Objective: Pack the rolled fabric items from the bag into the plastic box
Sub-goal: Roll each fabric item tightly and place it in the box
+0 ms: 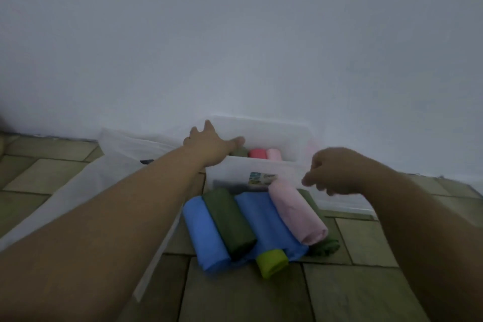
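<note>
1. While the left hand (209, 144) stretches over the left near corner of the box (287, 170), its fingers are spread and straight and grip nothing. The fingertips are at the olive roll (241, 151) inside, probably to settle it against its neighbours, though contact is hard to tell.
2. The right hand (337, 172) hovers over the box's near wall at the right. Its fingers are loosely curled and look empty through the blur. It seems poised for the next pick.
3. Three rolls stand side by side in the left part of the box: the olive roll, a red roll (256, 153) and a pale roll (273, 154).
4. The others lie in a pile on the floor (366, 238), close against the near wall. They are a blue roll (203, 232), a green roll (230, 222), a second blue (269, 225), a pink roll (295, 212), a lime roll (271, 261) and a dark one (324, 246) under the pink. Lying that close to the box, each needs only a short lift.
5. The bag (117, 159) slumps at the left under the left forearm. Its contents are hidden.
6. The box backs onto the wall (235, 34), so entry is from above or the front. Each roll must clear the near rim. Open room shows right of the pale roll, and the right side is the freer lane.
</note>
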